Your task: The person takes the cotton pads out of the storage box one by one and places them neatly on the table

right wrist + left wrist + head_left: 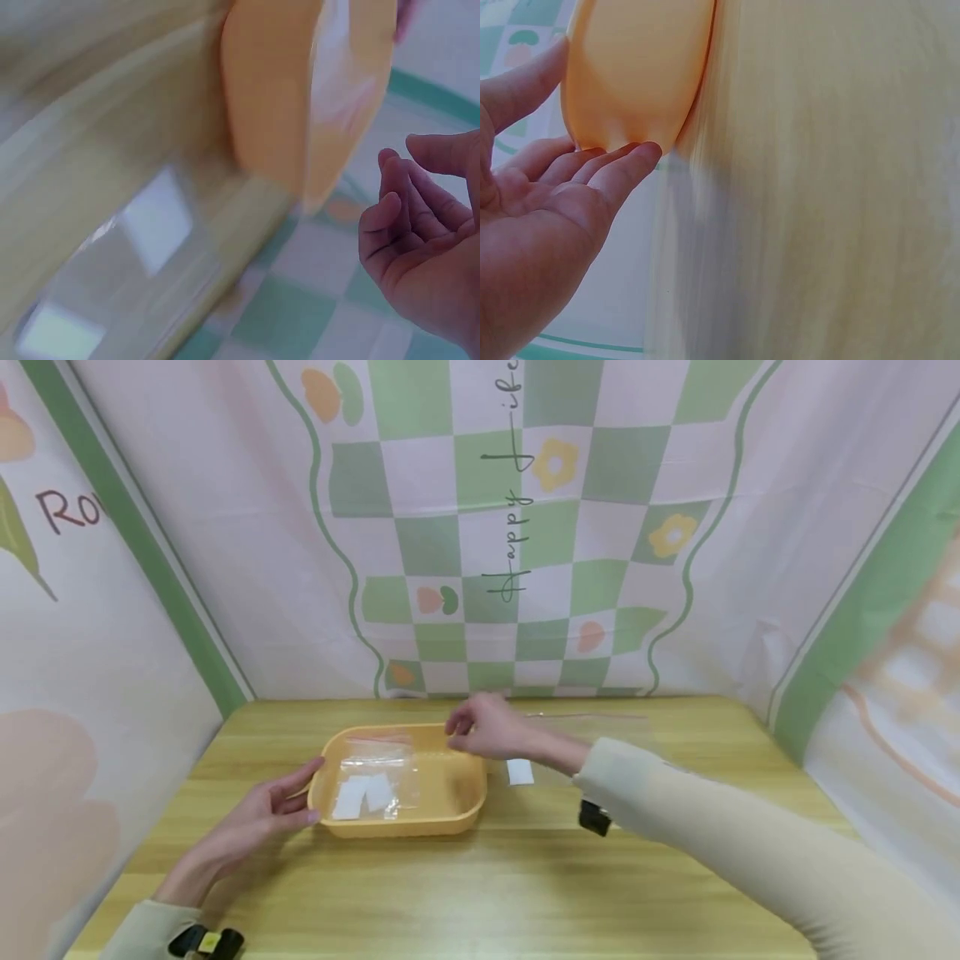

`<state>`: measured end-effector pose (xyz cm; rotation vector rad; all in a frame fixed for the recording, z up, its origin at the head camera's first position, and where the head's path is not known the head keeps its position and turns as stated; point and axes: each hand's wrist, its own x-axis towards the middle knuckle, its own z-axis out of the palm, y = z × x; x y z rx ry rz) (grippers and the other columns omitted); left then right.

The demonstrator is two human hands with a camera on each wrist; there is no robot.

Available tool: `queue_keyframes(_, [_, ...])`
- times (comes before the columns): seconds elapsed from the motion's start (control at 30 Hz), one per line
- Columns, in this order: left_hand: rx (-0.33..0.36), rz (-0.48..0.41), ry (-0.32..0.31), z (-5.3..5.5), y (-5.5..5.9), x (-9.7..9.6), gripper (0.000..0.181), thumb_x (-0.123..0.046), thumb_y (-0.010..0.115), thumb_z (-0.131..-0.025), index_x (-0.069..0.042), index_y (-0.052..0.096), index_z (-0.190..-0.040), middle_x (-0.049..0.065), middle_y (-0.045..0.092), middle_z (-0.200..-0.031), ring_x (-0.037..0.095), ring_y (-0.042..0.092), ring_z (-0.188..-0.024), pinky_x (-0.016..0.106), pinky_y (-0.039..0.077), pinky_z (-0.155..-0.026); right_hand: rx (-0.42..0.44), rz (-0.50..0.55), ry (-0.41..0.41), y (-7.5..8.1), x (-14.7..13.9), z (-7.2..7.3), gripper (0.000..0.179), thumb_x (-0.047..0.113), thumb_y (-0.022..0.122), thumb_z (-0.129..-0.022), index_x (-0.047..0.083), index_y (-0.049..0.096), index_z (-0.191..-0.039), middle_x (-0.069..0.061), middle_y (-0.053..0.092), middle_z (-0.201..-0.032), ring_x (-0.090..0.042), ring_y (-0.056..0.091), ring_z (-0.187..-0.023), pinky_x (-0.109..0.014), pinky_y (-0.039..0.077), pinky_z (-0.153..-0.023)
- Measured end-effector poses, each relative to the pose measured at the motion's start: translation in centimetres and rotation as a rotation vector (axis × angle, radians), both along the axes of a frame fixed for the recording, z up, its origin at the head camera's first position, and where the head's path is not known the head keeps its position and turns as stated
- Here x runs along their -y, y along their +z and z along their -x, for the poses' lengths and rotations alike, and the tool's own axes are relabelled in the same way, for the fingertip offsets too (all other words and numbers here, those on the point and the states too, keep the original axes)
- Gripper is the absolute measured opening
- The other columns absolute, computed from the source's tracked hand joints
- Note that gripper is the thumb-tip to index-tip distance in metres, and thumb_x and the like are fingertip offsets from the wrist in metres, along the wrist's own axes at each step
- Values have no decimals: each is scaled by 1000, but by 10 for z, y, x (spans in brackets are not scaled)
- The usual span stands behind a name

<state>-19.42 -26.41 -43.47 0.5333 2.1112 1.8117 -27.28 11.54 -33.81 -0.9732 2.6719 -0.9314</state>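
Note:
A yellow plastic tray (pixel 450 818) stands on the wooden table. My left hand (pixel 258 818) holds its left end, thumb at the rim and fingers against the end wall (pixel 630 82). Inside the tray lies a clear zip bag (pixel 378 758) with a red strip along its top and white pieces (pixel 348 797) in it. Over the tray's right end hovers my right hand (pixel 491 727), its fingers loosely bent and nothing between them (pixel 427 225). Right of the tray, a clear bag (pixel 105 255) with white pieces (pixel 157 217) lies on the table, partly hidden by my right forearm.
The wooden table (pixel 480 893) ends at a printed cloth backdrop (pixel 517 543) behind the tray. Cloth panels (pixel 135 635) flank it on both sides. A black wrist device (pixel 594 817) sits at my right cuff, and another (pixel 206 941) at my left.

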Motion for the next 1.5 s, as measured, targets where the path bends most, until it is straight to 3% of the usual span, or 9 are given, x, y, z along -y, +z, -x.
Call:
queue_keyframes(0.27, [6, -5, -2, 0, 1, -1, 85, -1, 70, -100, 9, 14, -163, 32, 10, -168, 58, 30, -144, 26, 50, -104, 171, -60, 34, -32, 59, 1, 31, 5, 77, -89, -5, 72, -117, -8, 78, -94, -13, 73, -77, -21, 58, -72])
queue_keyframes(0.5, [8, 0, -6, 1, 0, 1, 84, 0, 68, -100, 8, 13, -164, 32, 8, -168, 58, 30, -144, 27, 51, -104, 189, -96, -20, -52, 84, 2, 38, 12, 85, -87, -4, 71, -118, -7, 75, -90, -10, 69, -76, -23, 57, -77])
queue_keyframes(0.7, [6, 1, -5, 1, 0, 2, 85, -1, 69, -100, 9, 13, -163, 34, 10, -166, 59, 30, -144, 27, 51, -104, 215, -82, -154, -58, 98, -1, 37, 16, 91, -82, -2, 73, -109, -3, 70, -86, -14, 63, -78, -26, 54, -80])
queue_keyframes(1.0, [4, 8, 0, 1, 0, 2, 86, -1, 70, -99, 9, 13, -163, 35, 11, -166, 59, 30, -144, 27, 50, -104, 270, 0, -278, -64, 109, -9, 23, 7, 92, -77, 4, 71, -87, -2, 65, -71, -13, 58, -65, -21, 49, -57])
queue_keyframes(1.2, [-7, 8, -3, 1, 0, 0, 84, 0, 69, -100, 10, 14, -162, 33, 10, -167, 59, 30, -144, 26, 50, -104, 285, 48, -253, -61, 102, -11, 18, -3, 84, -78, 2, 70, -87, -3, 62, -69, -12, 57, -62, -21, 47, -55])
queue_keyframes(1.5, [1, 2, 2, 1, 1, -1, 85, -1, 70, -99, 10, 14, -163, 31, 9, -168, 59, 30, -143, 26, 50, -104, 440, 225, -202, -60, 84, -10, 26, -16, 65, -79, -10, 70, -104, -10, 68, -72, -16, 63, -56, -27, 59, -54])
